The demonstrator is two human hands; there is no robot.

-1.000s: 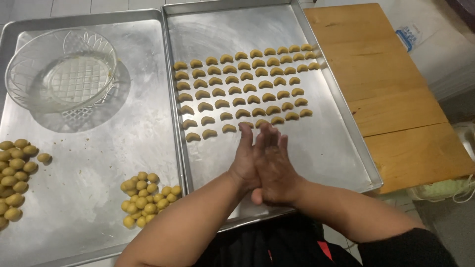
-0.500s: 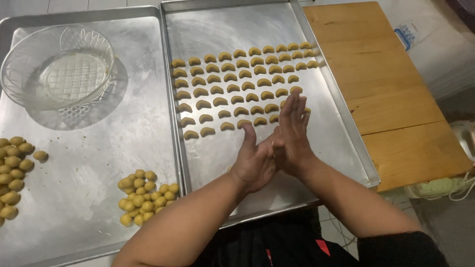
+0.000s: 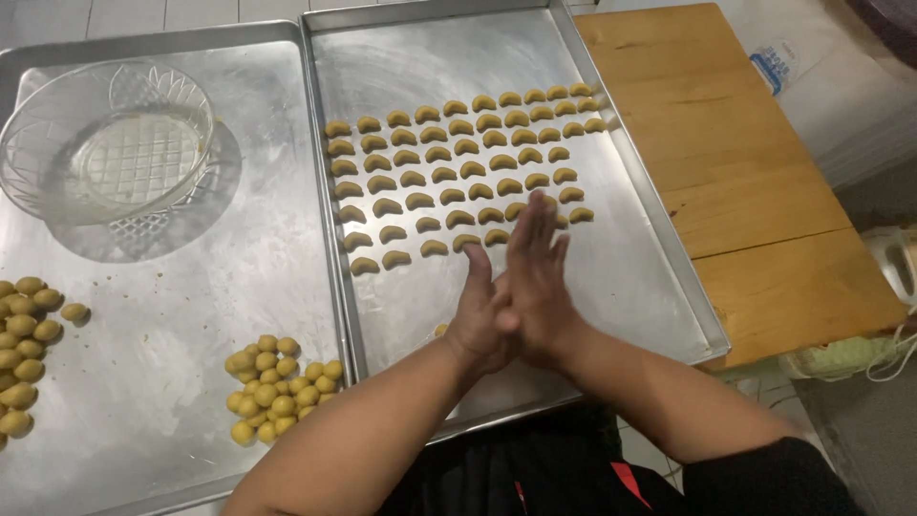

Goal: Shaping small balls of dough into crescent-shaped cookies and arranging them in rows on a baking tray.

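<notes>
Palms pressed flat together, the left hand (image 3: 475, 320) and the right hand (image 3: 537, 287) meet above the near half of the right-hand rectangular metal baking tray (image 3: 659, 287), fingers straight rather than curled; whether a piece of dough lies between the palms cannot be told, since nothing shows at their edges. Read from the left: a heap of small yellow-green dough balls (image 3: 21, 354) lies at the left edge of the left-hand rectangular metal baking tray (image 3: 191, 287); a clear cut-glass bowl (image 3: 110, 143), apparently empty, stands in its far left corner; a second cluster of yellow-green dough balls (image 3: 277, 382) sits toward its near right corner. The right-hand tray carries rows of tan crescent-shaped dough pieces (image 3: 458, 172) across its far and middle area, with one stray piece (image 3: 441, 330) just beside the left wrist. The tray rests partly on a wooden table (image 3: 726, 172). Probable hazards: the right fingertips hover very near the closest row, so a forward slide could flatten or shift crescents; uneven palm pressure could smear a soft piece; the right tray's near right corner appears to overhang the table edge and could tip under weight.
</notes>
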